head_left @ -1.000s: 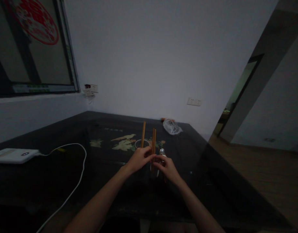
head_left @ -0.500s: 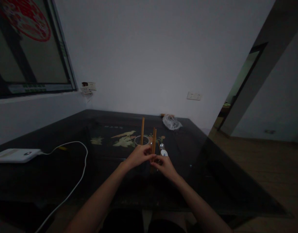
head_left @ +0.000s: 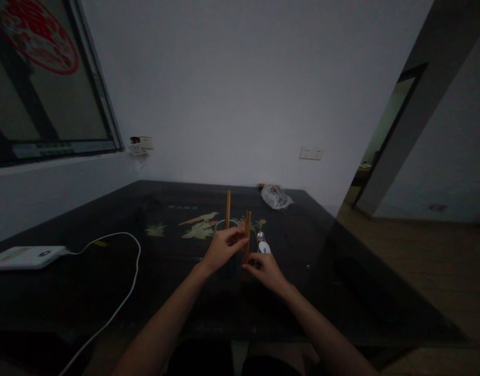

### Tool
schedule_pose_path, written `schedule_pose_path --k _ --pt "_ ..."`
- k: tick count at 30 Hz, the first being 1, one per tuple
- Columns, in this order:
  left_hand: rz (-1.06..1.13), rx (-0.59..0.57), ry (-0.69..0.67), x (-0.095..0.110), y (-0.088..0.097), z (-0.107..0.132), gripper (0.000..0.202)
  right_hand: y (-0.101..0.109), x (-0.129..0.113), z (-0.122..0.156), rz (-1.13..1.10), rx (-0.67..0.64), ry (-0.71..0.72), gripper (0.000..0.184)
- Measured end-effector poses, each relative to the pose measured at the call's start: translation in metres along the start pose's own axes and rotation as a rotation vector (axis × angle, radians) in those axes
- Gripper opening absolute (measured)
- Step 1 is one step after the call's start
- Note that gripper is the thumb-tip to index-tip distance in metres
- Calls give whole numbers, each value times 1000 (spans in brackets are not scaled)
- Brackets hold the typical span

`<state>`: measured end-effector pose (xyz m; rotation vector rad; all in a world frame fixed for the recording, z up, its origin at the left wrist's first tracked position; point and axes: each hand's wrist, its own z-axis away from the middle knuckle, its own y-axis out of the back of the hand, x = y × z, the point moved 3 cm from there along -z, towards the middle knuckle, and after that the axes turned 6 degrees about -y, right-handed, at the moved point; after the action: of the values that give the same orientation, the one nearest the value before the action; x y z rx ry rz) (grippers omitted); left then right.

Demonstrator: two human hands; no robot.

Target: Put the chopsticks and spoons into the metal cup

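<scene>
Upright between my two hands is a small bundle of wooden chopsticks (head_left: 248,224). My left hand (head_left: 222,249) pinches it around the middle with thumb and fingers. Lower down, the fingertips of my right hand (head_left: 266,269) close on the bottom part of the same bundle. Just behind my left hand stands a clear cup (head_left: 219,225), its lower part mostly hidden by that hand. More chopsticks (head_left: 228,203) stand up in the cup. Right of the held bundle lie a metal spoon (head_left: 261,236) and a white spoon (head_left: 264,248) with a blue mark.
The dark, glossy table (head_left: 302,303) has a flower pattern. A crumpled clear plastic bag (head_left: 276,197) rests near the wall. At the left lies a white power bank (head_left: 28,257), its white cable (head_left: 135,277) curving over the table's front edge.
The held chopsticks have come down slightly, and my left hand's fingers look a little straighter around them. My right hand stays at the bottom. The view has tilted a little.
</scene>
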<state>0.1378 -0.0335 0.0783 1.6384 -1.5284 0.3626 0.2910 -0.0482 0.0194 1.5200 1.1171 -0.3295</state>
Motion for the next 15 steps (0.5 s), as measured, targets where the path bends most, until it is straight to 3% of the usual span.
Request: schedule_pose_path --k 9,15 --pt "68 85 -47 8 0 -2 21 2 -4 2 85 -19 48 19" --pt "30 32 33 18 3 -7 18 2 -5 2 91 -35 48 18"
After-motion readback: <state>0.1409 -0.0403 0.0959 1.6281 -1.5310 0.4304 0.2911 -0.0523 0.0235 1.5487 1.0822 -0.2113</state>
